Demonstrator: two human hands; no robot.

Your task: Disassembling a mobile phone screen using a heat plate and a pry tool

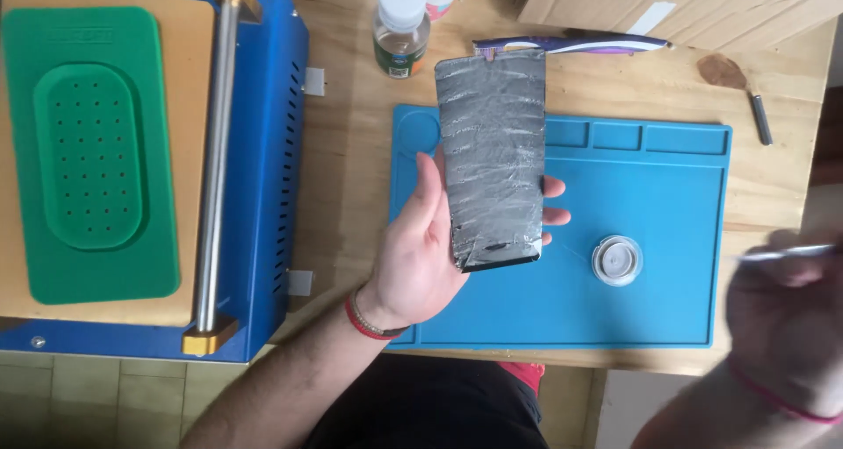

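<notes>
My left hand holds a flat rectangular panel, phone-sized, with a crinkled silvery grey surface facing up, above the left part of a blue work mat. My right hand is blurred at the right edge and grips a thin metal tool that points left. A small round clear lid or dish lies on the mat between the two hands.
A blue machine with a green perforated pad and a metal roller bar fills the left. A bottle, a purple-and-white tool, a spatula and a cardboard box lie at the wooden table's back.
</notes>
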